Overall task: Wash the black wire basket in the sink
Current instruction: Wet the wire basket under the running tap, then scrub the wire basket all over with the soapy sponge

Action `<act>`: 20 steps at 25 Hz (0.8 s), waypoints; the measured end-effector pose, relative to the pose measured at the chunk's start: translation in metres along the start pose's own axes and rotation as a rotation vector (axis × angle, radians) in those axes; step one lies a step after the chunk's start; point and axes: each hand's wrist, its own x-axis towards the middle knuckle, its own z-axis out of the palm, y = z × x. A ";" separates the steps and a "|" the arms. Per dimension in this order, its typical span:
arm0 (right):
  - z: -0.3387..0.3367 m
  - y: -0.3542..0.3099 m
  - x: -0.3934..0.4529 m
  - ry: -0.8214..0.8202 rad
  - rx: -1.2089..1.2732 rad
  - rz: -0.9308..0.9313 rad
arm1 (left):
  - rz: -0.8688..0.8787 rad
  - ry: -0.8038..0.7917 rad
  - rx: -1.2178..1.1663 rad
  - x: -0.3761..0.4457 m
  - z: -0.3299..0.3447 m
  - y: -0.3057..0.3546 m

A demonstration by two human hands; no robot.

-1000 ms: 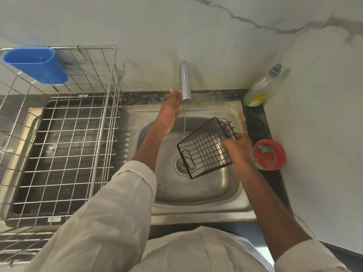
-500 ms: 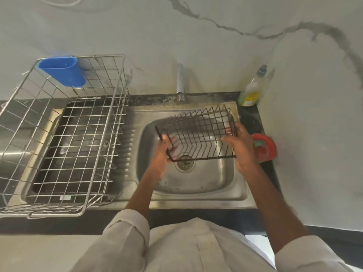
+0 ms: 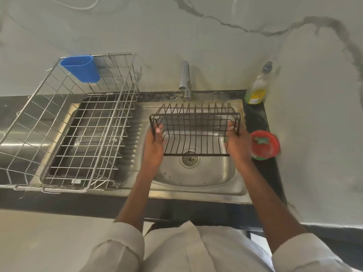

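Note:
The black wire basket [image 3: 194, 132] hangs level over the steel sink [image 3: 198, 177], its open side up, above the drain [image 3: 189, 159]. My left hand [image 3: 154, 146] grips its left end and my right hand [image 3: 236, 144] grips its right end. The chrome tap [image 3: 185, 79] stands behind the basket. I see no water running from it.
A large steel wire dish rack [image 3: 78, 138] with a blue plastic cup [image 3: 81, 68] stands on the drainboard at the left. A dish soap bottle [image 3: 258, 85] stands at the back right. A red bowl with a green scrubber [image 3: 264, 144] sits right of the sink.
My left hand left the tap and took the basket's left end. The basket turned from a one-handed tilt to level between both hands. The view pulled back.

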 end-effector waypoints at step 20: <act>-0.005 0.011 -0.007 -0.030 -0.082 0.296 | -0.394 -0.331 -0.382 0.066 0.000 0.021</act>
